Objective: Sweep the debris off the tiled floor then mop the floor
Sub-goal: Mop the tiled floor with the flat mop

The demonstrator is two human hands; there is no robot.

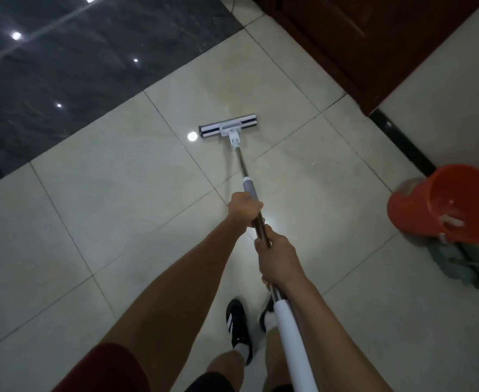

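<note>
- The person stood over the pale, glossy tiled floor (125,210) with a flat-headed mop on a long steel-and-white pole (242,165), its grey and white head (228,128) lying flat on a tile well ahead of the feet.
- Both hands were wrapped tight around the pole: the left hand (245,207) further down, just below the grey sleeve, and the right hand (279,258) close behind it, above the white grip.
- To my eye the mopping was under way; no debris showed on the tiles I could see.
- Done well, the head would stay flat and pressed down, drawn in straight overlapping passes along the grout lines, with the person stepping back onto unmopped tiles.
- The edge beside the dark polished stone (49,80) looked worth a careful pass.
- An orange plastic bucket (447,205) stood off to the right by the wall, well apart from the mop; it seemed to hold some water and a pale fitting, though I couldn't tell how much.
</note>
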